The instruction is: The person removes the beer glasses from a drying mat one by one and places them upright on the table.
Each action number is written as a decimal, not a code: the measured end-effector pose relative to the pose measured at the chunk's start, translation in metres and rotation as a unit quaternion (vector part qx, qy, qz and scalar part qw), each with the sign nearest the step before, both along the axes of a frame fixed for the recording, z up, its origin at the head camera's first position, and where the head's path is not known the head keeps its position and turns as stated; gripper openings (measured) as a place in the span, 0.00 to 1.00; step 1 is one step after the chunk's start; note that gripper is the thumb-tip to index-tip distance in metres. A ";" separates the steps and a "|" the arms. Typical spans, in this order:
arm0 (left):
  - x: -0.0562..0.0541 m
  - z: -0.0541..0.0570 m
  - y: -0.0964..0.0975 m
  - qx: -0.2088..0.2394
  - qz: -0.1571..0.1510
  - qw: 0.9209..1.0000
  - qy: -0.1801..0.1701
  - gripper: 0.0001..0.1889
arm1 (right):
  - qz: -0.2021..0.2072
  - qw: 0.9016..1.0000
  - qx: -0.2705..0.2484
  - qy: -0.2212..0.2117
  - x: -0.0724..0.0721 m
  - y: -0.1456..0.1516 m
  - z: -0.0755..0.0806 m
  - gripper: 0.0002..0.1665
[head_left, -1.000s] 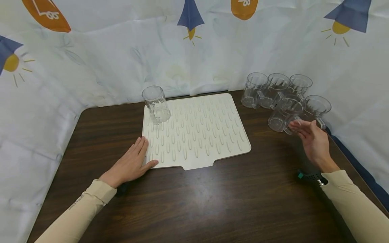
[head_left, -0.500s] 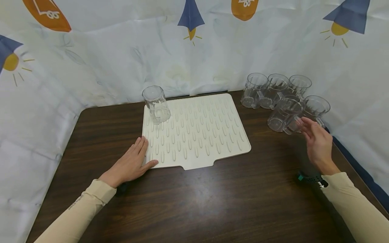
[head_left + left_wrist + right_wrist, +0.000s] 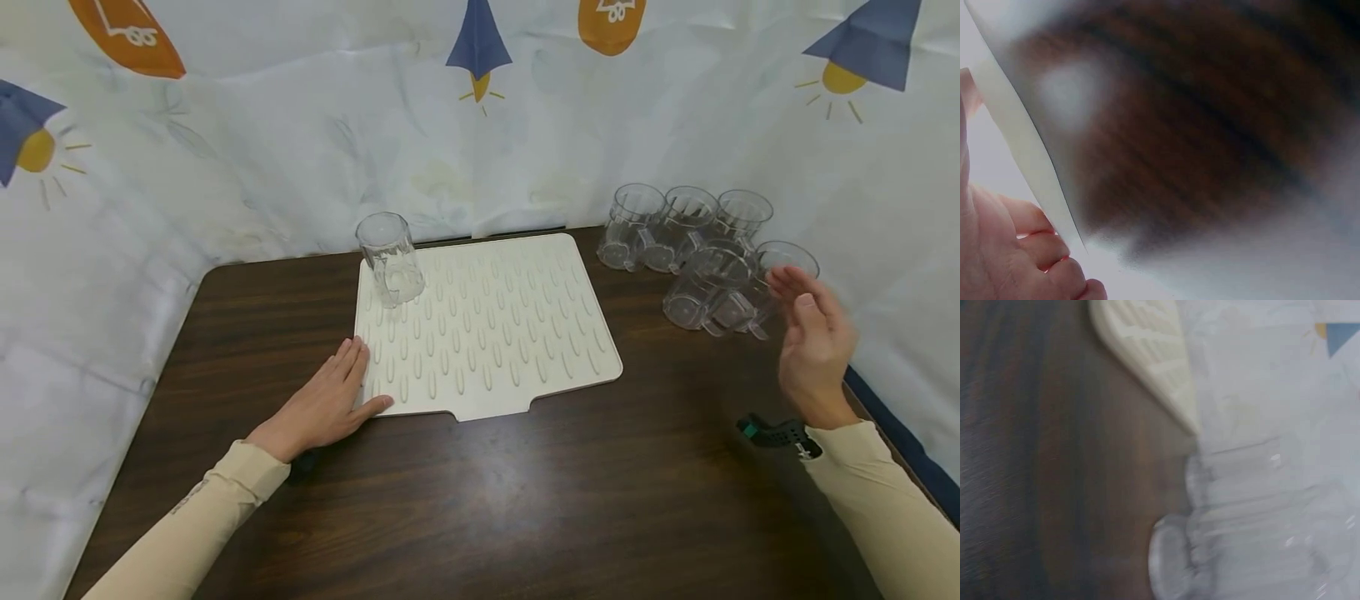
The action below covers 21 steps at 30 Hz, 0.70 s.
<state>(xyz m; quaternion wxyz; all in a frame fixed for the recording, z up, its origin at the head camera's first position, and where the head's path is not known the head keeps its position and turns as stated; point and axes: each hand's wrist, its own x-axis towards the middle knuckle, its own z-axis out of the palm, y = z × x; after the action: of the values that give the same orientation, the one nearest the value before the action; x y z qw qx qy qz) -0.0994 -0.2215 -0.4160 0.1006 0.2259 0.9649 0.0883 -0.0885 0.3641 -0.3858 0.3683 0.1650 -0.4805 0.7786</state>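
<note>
My left hand (image 3: 318, 404) lies with fingers extended on the near left corner of a cream ridged drying mat (image 3: 491, 358). In the left wrist view the fingers (image 3: 1041, 250) of that hand are beside the mat's edge (image 3: 1029, 144). One clear glass mug (image 3: 393, 267) stands upright at the mat's far left corner. Over on the right, my right hand (image 3: 816, 350) is raised, fingers straight, beside the near right mug (image 3: 787, 250) of a group. Its fingers overlap that mug in the head view, and nothing is in its grasp. The right wrist view does not show the hand.
Several more clear mugs stand close together at the table's far right, among them a left back mug (image 3: 630, 229) and a front mug (image 3: 705, 287). A printed white curtain (image 3: 300, 125) hangs behind the dark wooden table (image 3: 480, 517).
My right hand has moved right, from beside the front mug's handle to the near right mug, its palm turning more into view. The left hand stays on the mat. The head view shifts slightly.
</note>
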 end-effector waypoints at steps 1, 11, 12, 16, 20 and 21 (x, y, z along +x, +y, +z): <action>0.000 0.000 0.000 -0.001 0.000 1.000 0.000 0.50 | 0.000 1.000 0.000 0.010 -0.001 -0.002 0.003 0.21; 0.003 0.000 -0.005 -0.002 -0.007 1.000 0.003 0.50 | 0.086 0.995 0.041 0.033 -0.014 -0.032 0.018 0.21; 0.003 0.000 -0.005 -0.002 -0.007 1.000 0.002 0.50 | 0.098 0.994 0.046 0.034 -0.015 -0.035 0.018 0.22; 0.004 0.001 -0.007 -0.001 -0.007 1.000 -0.006 0.51 | 0.134 0.988 0.068 0.030 -0.023 -0.048 0.015 0.23; 0.005 0.003 -0.007 -0.001 -0.008 1.000 -0.015 0.52 | 0.139 0.984 0.112 0.017 -0.030 -0.061 0.013 0.24; 0.006 0.003 -0.007 -0.001 -0.010 1.000 -0.015 0.52 | 0.135 0.983 0.122 0.013 -0.032 -0.065 0.012 0.24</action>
<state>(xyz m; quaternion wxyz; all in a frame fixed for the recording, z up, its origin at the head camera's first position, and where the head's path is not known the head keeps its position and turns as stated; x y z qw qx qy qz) -0.0937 -0.2285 -0.4128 0.1163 0.2337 0.9611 0.0899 -0.1202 0.2995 -0.3736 0.2430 0.2823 -0.5402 0.7546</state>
